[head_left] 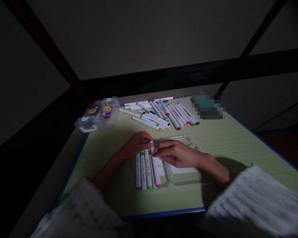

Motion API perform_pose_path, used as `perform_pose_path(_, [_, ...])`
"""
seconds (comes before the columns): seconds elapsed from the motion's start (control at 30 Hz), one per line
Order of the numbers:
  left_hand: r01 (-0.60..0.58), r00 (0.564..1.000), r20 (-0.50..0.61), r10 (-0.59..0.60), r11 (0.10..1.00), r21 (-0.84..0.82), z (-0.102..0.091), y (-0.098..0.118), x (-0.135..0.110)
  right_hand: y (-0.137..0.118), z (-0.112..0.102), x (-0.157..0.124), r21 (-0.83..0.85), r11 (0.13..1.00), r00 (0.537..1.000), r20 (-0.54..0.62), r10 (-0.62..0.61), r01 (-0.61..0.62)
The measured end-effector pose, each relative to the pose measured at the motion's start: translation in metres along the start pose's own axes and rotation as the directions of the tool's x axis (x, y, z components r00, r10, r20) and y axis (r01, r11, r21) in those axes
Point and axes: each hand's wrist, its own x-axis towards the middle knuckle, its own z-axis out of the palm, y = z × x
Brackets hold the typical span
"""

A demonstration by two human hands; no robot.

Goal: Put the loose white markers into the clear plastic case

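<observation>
A clear plastic case [169,180] lies unfolded on the table, with several white markers [143,172] side by side in its left half. Over the upper ends of these markers, my left hand [139,144] has its fingers bent and closed at the top of one marker. My right hand [180,154] comes in from the other side, its thumb and index finger curled together at a pink-ended marker [157,170] at the right of the row. Fingers partly hide the upper ends of the markers. Inside the case's right half is a white label or paper [183,170].
Loose white markers [149,119] with coloured ends lie scattered at the back of the table [109,198]. Another clear case [96,115] with yellow labels stands at the far left edge. A blurred-out greenish object [207,105] sits at the back right corner.
</observation>
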Motion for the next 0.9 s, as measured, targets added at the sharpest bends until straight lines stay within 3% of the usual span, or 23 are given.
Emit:
perform_pose_path(0.5, [-0.058, 0.998, -0.026, 0.060, 0.995, 0.082, 0.0050, -0.0065, 0.0006, -0.0025, 0.0053, 0.0063, -0.014, 1.000, 1.000, 0.009, -0.012, 0.012])
perform_pose_path(0.9, [-0.031, 0.999, -0.032, 0.034, 0.995, 0.091, 0.0055, -0.0012, -0.0003, 0.0036, 0.0104, 0.0027, 0.037, 0.999, 0.998, -0.070, -0.007, 0.009])
